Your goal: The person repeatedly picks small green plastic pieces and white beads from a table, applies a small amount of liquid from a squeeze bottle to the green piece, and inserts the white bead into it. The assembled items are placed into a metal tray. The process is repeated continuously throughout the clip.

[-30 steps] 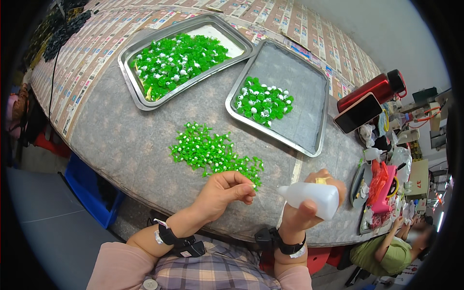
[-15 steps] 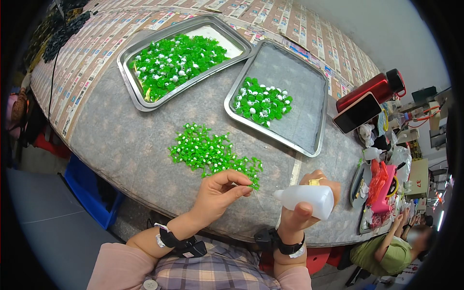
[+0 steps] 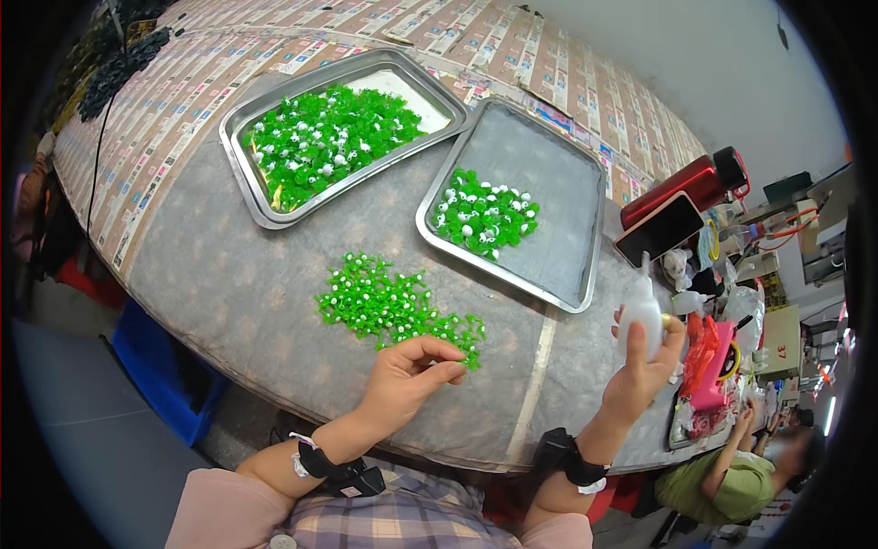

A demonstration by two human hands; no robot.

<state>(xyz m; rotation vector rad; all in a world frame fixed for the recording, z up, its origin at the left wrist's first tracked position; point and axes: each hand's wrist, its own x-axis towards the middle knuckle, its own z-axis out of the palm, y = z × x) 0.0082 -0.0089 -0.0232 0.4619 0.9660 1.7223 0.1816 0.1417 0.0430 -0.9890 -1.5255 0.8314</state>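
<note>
I've got the bottle [image 3: 639, 322] in my right hand [image 3: 644, 373], left hand [image 3: 402, 377] pinched, contents unclear; squeezing too hard could squirt.

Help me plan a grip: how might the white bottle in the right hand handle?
The white bottle looks like plastic, so it's probably light for its size. Its smooth, rounded body may roll if laid down.

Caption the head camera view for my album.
Right hand holding a white bottle, left hand beside small green pieces.
</note>
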